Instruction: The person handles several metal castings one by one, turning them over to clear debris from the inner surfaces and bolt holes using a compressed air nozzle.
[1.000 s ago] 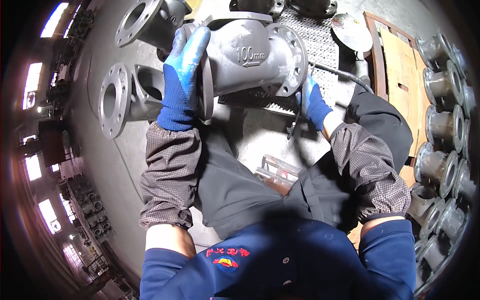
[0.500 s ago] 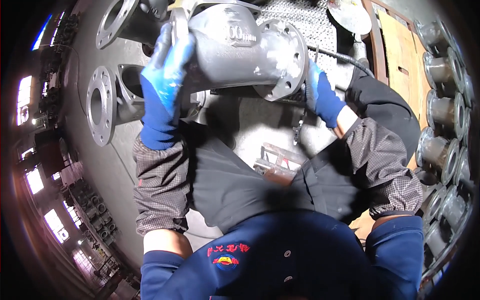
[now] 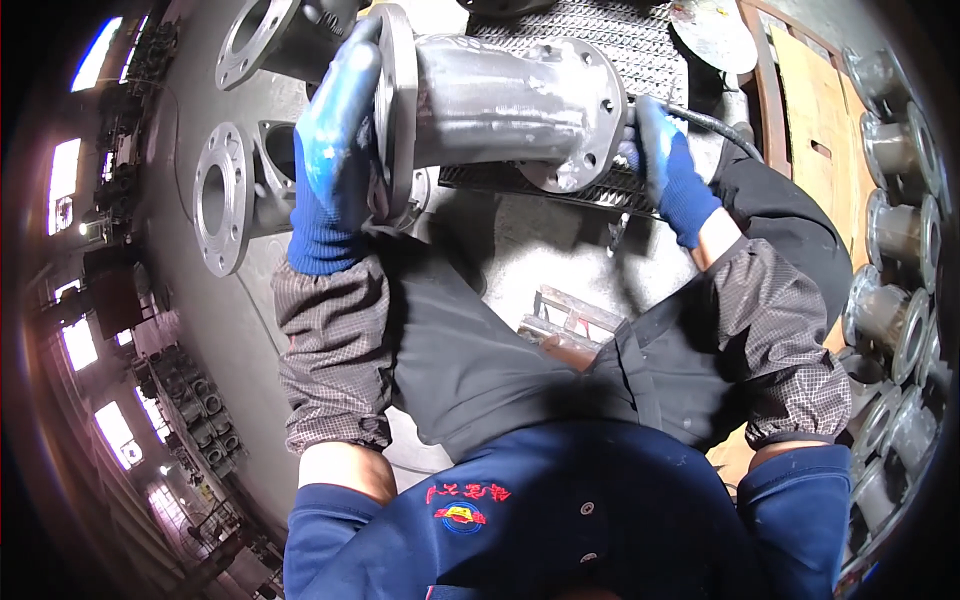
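A grey cast-metal flanged valve body (image 3: 490,100) lies across a textured metal bench surface in front of me, its smooth side with bright streaks facing up. My left hand (image 3: 340,150), in a blue coated glove, wraps round the edge of the left flange, and some of its fingers are hidden behind it. At the right end, my right hand (image 3: 662,160), also gloved, is closed at the rim of the round, bolt-holed flange. Its fingertips are partly hidden there. A dark hose (image 3: 715,128) passes just behind that hand.
More flanged castings stand at the left, one (image 3: 218,200) beside my left forearm and another (image 3: 255,40) farther back. Rows of similar castings (image 3: 885,315) line the right side beyond a wooden board (image 3: 815,130). A pale round disc (image 3: 715,35) lies at the back. A small metal frame (image 3: 570,315) sits below, between my legs.
The valve body has rolled over between my hands: its raised lettering has turned out of sight and a smooth, streaked side shows. The left flange now stands broadside beside my left hand.
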### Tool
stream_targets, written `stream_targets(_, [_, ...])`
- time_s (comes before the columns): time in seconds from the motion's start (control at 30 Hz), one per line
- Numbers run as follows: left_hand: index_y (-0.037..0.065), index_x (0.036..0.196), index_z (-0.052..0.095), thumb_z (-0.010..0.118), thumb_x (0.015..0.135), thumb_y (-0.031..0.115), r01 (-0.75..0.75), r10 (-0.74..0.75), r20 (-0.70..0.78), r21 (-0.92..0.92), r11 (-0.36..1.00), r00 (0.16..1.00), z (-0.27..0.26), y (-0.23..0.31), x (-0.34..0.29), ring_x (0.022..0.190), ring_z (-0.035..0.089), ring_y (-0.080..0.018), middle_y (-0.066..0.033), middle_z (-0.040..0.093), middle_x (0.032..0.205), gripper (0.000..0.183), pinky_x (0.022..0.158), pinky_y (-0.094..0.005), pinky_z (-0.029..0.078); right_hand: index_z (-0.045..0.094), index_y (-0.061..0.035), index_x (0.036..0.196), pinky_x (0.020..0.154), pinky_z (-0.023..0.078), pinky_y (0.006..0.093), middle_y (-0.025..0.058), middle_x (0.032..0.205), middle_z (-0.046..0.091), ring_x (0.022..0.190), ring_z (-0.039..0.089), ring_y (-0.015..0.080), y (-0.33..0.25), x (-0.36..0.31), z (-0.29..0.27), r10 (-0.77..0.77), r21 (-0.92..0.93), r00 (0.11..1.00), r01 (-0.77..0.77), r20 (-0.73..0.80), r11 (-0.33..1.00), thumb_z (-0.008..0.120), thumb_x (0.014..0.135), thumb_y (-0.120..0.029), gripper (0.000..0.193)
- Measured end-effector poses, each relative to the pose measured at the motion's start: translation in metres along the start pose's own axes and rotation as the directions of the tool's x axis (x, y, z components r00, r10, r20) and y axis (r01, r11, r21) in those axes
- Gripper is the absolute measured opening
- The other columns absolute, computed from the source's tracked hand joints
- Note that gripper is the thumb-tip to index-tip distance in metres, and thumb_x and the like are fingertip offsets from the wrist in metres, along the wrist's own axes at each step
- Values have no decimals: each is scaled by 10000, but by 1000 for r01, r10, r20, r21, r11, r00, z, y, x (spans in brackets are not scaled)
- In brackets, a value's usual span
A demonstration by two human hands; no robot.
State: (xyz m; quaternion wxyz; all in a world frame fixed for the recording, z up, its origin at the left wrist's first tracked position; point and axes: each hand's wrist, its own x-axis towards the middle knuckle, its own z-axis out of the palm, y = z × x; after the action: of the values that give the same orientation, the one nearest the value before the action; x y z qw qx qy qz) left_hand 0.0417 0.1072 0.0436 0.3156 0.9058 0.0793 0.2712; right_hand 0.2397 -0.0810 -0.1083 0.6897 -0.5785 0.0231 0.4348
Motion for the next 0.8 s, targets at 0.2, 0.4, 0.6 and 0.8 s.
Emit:
stream_targets(0.2, [46, 1450, 191, 654, 755, 31, 238, -241, 45, 63, 969, 970, 14, 14, -22, 1302, 345, -195, -138, 301, 1459, 835, 1064, -323, 291, 588, -60, 984, 602, 443, 249, 38, 801, 544, 634, 444, 116, 16, -11, 15, 106, -71, 994, -105, 4, 992, 442, 914, -446, 418])
stream_targets(0.4, [-16, 1426, 228, 608, 727, -15, 280, -279, -52, 15, 960, 959, 21, 20, -29, 1280, 358, -185, -142, 356, 1418, 795, 1049, -306, 305, 588, 25, 1101, 774, 421, 310, 83, 942, 617, 820, 520, 159, 32, 7, 1, 29, -113, 997, -36, -66, 993, 429, 925, -402, 488])
stream_targets(0.6, [-33, 1390, 321, 633, 751, 65, 446, -453, -139, -78, 891, 881, 6, 27, -38, 1085, 506, -169, -126, 493, 1274, 718, 944, -277, 394, 611, 39, 877, 525, 361, 306, 43, 645, 525, 556, 421, 127, 3, -26, 7, -46, -310, 999, 46, 7, 950, 493, 889, -358, 414])
stream_targets(0.8, [-130, 1291, 393, 705, 756, 192, 510, -510, -178, -49, 859, 841, 7, 30, -29, 1131, 509, -215, -236, 476, 1297, 698, 967, -292, 399, 595, -5, 767, 463, 366, 284, 37, 595, 542, 481, 471, 124, -15, -34, 12, -34, -144, 999, 32, -10, 989, 493, 867, -265, 296])
